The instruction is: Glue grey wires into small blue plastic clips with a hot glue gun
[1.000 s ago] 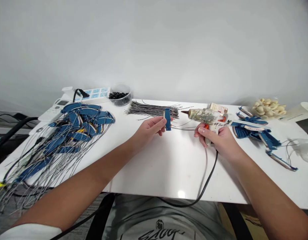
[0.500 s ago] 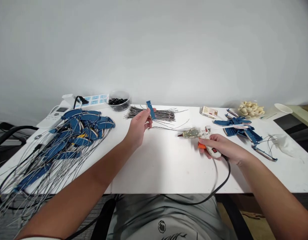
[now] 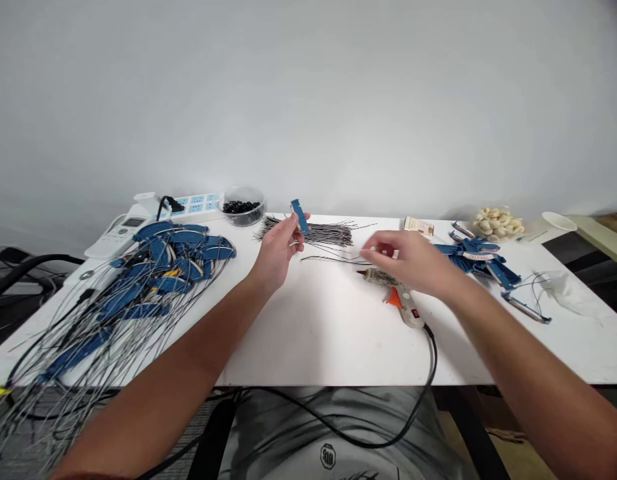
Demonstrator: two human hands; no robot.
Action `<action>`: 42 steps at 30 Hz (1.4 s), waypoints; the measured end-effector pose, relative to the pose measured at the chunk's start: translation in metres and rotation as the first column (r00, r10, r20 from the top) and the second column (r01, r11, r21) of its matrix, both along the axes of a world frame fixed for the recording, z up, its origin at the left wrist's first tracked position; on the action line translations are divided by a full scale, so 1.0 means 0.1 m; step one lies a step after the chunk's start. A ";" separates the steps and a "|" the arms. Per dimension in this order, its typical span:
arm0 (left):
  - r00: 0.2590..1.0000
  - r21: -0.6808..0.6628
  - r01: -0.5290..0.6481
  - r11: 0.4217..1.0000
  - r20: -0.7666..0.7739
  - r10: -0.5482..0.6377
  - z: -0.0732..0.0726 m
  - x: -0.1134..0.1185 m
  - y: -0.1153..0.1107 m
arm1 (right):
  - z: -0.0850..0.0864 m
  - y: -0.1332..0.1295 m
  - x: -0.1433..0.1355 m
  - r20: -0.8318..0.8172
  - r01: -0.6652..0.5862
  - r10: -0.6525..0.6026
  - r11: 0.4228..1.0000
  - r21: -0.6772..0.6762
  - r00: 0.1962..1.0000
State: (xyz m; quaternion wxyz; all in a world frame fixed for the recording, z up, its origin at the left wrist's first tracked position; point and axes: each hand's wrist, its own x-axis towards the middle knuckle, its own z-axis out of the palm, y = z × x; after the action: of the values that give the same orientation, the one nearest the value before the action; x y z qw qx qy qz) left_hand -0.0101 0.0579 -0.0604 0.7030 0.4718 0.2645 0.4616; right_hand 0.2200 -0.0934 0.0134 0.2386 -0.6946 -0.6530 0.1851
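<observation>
Raised over the table, my left hand [image 3: 278, 250] pinches a small blue strip piece [image 3: 301, 217] upright between thumb and fingers. Behind it lies a bundle of thin dark wires [image 3: 331, 233]. My right hand [image 3: 408, 260] is empty, its fingers bent with a gap between thumb and forefinger. Its fingertips are close to the right ends of a few loose wires [image 3: 333, 259]; whether they touch is unclear. Below that hand a glue gun [image 3: 411, 310] with an orange trigger rests on the table, its body partly covered by the hand.
On the left is a heap of blue pieces with wires [image 3: 181, 250], beside a power strip [image 3: 198, 205] and a tub of black bits [image 3: 242, 208]. At right are a small box [image 3: 419, 227], more blue pieces [image 3: 488, 260], a bag of pale pieces [image 3: 498, 222] and a cup [image 3: 553, 227].
My right hand has let go of the glue gun, which now lies on the table, and has moved left and up toward the loose wires. My left hand still holds the blue strip piece.
</observation>
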 end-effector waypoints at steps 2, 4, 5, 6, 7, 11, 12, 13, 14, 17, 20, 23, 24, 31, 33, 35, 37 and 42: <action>1.000 0.005 -0.002 1.000 -0.024 0.002 -0.01 0.00 -0.02 | -0.09 0.33 -0.30 0.074 -0.096 0.102 0.992 -0.083 0.992; 0.999 0.014 0.002 1.000 -0.043 -0.001 -0.02 0.01 -0.04 | -0.22 0.64 -0.50 0.093 -0.121 0.136 0.981 -0.152 0.986; 0.999 0.018 0.008 1.000 -0.047 -0.007 -0.02 0.01 -0.05 | -0.29 0.77 -0.56 0.091 -0.129 0.147 0.975 -0.183 0.985; 0.999 0.021 0.014 1.000 -0.048 -0.013 -0.01 0.00 -0.05 | -0.35 0.87 -0.59 0.089 -0.133 0.155 0.968 -0.212 0.984; 0.999 0.023 0.017 1.000 -0.047 -0.016 -0.01 0.00 -0.06 | -0.39 0.95 -0.60 0.081 -0.137 0.160 0.962 -0.235 0.984; 0.999 0.033 0.017 0.999 -0.036 -0.016 0.03 -0.01 -0.06 | -0.46 1.04 -0.52 -0.001 -0.192 0.200 0.942 -0.276 0.980; 0.999 0.034 0.012 0.999 -0.033 -0.011 0.03 -0.02 -0.05 | -0.46 1.03 -0.49 -0.023 -0.201 0.202 0.943 -0.264 0.979; 1.000 0.034 0.005 0.999 -0.030 -0.004 0.04 -0.02 -0.05 | -0.45 1.02 -0.45 -0.042 -0.203 0.198 0.949 -0.241 0.979; 1.000 0.032 -0.003 0.999 -0.025 0.004 0.04 -0.01 -0.05 | -0.45 1.00 -0.41 -0.061 -0.196 0.187 0.958 -0.210 0.980; 1.000 0.018 -0.018 1.000 -0.020 0.018 0.05 -0.01 -0.05 | -0.46 0.94 -0.29 -0.135 -0.157 0.141 0.981 -0.117 0.981; 1.000 0.005 -0.017 1.000 -0.018 0.017 0.05 0.00 -0.05 | -0.47 0.87 -0.19 -0.207 -0.112 0.102 0.993 -0.037 0.973; 1.000 -0.010 -0.010 1.000 -0.015 0.010 0.05 0.00 -0.06 | -0.43 0.78 -0.13 -0.250 -0.067 0.079 0.996 0.055 0.965; 1.000 -0.018 0.002 1.000 -0.018 -0.002 0.04 0.00 -0.07 | -0.41 0.74 -0.13 -0.277 -0.058 0.084 0.993 0.099 0.957; 0.973 0.004 0.208 0.978 -0.106 -0.207 0.03 0.03 -0.24 | -0.12 0.36 -0.13 -0.434 0.118 0.097 0.889 0.442 0.896; 0.958 0.007 0.252 0.968 -0.143 -0.248 0.04 0.04 -0.30 | -0.04 0.25 -0.11 -0.391 0.188 0.028 0.844 0.502 0.920; 0.942 0.015 0.292 0.956 -0.177 -0.285 0.05 0.05 -0.36 | 0.01 0.15 -0.08 -0.303 0.178 -0.009 0.826 0.535 0.953; 0.929 0.040 0.326 0.944 -0.195 -0.313 0.07 0.05 -0.40 | 0.02 0.04 -0.07 -0.191 0.118 -0.014 0.831 0.544 0.982; 0.909 0.098 0.388 0.916 -0.203 -0.363 0.12 0.04 -0.49 | -0.22 -0.14 -0.14 -0.086 0.050 -0.003 0.832 0.552 0.996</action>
State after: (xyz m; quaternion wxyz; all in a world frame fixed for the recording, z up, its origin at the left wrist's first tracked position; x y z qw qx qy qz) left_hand -0.0059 0.0091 -0.0480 0.7180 0.6007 0.1992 0.2898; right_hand 0.2057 -0.1074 -0.0081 0.4583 -0.5969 -0.6585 0.0128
